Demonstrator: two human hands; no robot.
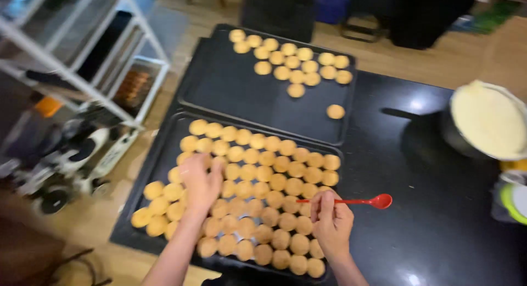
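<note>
A near black baking tray point(164, 159) is packed with several round golden biscuits point(274, 165). My left hand point(200, 181) rests palm down on the biscuits at the tray's left side, fingers curled over them. My right hand point(329, 220) hovers over the tray's right part and grips the handle of a red spoon point(379, 201), whose bowl points right over the dark counter. A second black tray point(230, 82) lies behind, with a cluster of biscuits point(291, 63) at its far right and one loose biscuit point(335, 111).
A metal bowl of pale cream point(486, 121) stands at the right on the shiny black counter point(428, 220). A white shelf rack point(82, 55) stands at the left over a wooden floor. Dark bins sit at the back.
</note>
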